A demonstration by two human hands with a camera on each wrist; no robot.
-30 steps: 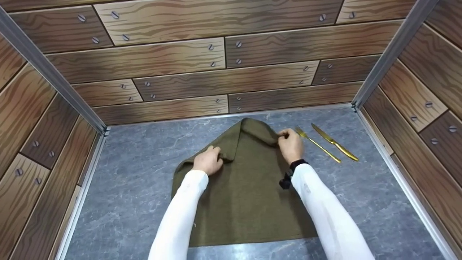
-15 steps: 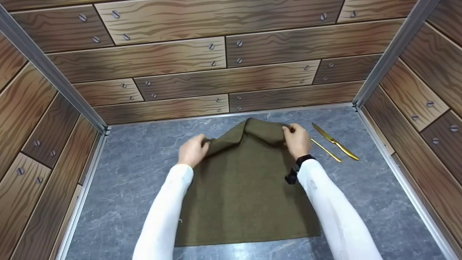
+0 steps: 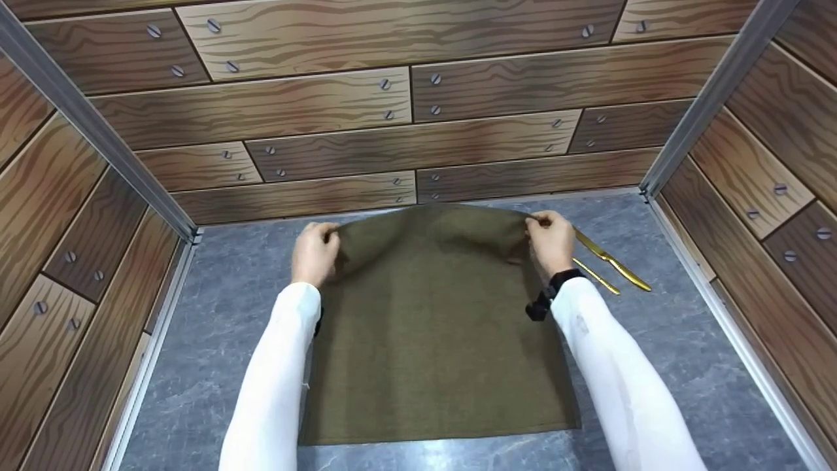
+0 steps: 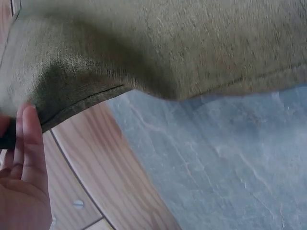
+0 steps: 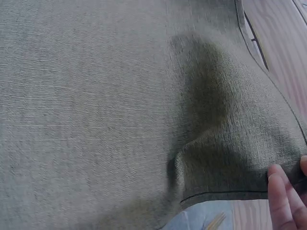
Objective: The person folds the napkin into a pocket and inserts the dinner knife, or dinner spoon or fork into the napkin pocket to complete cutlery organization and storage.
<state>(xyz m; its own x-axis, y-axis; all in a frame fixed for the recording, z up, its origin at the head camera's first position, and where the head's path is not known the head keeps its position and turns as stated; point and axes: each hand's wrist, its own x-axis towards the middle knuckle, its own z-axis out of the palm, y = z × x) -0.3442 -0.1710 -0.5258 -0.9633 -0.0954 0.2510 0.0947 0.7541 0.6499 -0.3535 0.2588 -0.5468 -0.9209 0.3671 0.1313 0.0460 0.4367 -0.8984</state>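
Note:
An olive-brown cloth [image 3: 431, 340] with stitched hems is spread on the grey marbled surface, its far edge lifted and bowed between the hands. My left hand [image 3: 314, 254] pinches the far left corner; in the left wrist view the fingers [image 4: 32, 139] hold that corner with the hem sagging away to the right. With thumb and fingers, my right hand [image 3: 552, 241] pinches the far right corner. The right wrist view has the fingers [image 5: 280, 196] at the hemmed corner, where the cloth bulges in a fold.
A gold knife [image 3: 614, 260] lies just right of my right hand. Beside it, a gold fork's handle [image 3: 598, 277] shows, its head hidden by the hand. Wood-patterned walls [image 3: 327, 157] with metal edge strips [image 3: 726, 356] enclose the surface at back and sides.
My left hand moved left and away from me, unfolding the cloth's far left part. My right hand shifted slightly right and farther, now covering the fork's head. The far edge is stretched wider.

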